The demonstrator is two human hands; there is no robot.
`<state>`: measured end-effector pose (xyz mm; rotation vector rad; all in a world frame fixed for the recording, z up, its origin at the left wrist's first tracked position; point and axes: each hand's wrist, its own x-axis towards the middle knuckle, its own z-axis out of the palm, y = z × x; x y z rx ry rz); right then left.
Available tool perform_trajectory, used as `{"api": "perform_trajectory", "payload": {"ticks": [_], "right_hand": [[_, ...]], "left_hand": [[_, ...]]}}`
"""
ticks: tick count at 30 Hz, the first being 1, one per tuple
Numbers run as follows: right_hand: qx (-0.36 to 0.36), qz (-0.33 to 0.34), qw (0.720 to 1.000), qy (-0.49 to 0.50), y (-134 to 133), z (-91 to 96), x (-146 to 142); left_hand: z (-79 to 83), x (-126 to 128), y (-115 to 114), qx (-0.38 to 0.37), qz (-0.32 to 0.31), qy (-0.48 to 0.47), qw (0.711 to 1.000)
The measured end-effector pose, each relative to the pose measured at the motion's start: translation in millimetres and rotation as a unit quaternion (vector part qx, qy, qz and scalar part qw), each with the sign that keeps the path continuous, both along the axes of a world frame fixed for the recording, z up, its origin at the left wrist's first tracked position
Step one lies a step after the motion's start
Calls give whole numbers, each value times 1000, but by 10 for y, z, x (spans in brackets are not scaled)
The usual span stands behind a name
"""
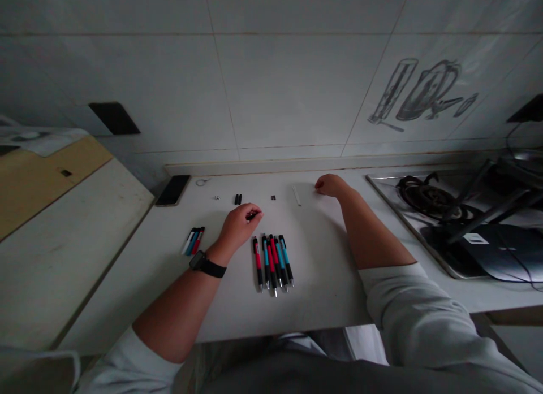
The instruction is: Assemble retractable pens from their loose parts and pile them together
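Note:
My left hand (pixel 240 223) is closed on a small black pen part, mostly hidden by the fingers, just above the assembled pens (pixel 271 261). These are red or blue with black grips and lie side by side. My right hand (pixel 331 186) rests at the back of the counter with its fingers pinched together; whatever is between them is too small to tell. To its left lies a thin whitish tube (pixel 296 195). Farther left are tiny dark pieces (pixel 273 198), two black grips (pixel 238 199) and small silvery bits (pixel 216 198). Several pen barrels (pixel 193 241) in white, blue and red lie left of my left wrist.
A phone (pixel 173 190) and a small ring (pixel 201 182) lie at the back left. At the right, a metal-edged stovetop (pixel 407 230) carries a coiled dark cable (pixel 428 196) and a black appliance (pixel 500 250). A pale cabinet (pixel 72 230) stands at left; the tiled wall closes off the back.

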<state>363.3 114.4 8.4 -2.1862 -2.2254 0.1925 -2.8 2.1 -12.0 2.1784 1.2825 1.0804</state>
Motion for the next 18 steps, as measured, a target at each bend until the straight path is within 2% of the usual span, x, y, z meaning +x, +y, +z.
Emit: {"api": "perform_trajectory", "payload": {"ticks": [9, 11, 14, 16, 18], "right_hand": [[-7, -4, 1000, 6, -19, 85, 1], [9, -16, 1000, 16, -43, 182, 35], [71, -21, 996, 47, -117, 408, 4], [97, -2, 991, 91, -201, 566, -138], [81, 35, 984, 153, -320, 671, -388]], "left_hand": [[-13, -4, 6, -6, -13, 6, 1000], [-21, -6, 14, -8, -14, 5, 1000], [-44, -3, 27, -12, -19, -7, 1000], [-60, 3, 34, -14, -22, -22, 999], [-69, 10, 37, -11, -18, -35, 999]]}}
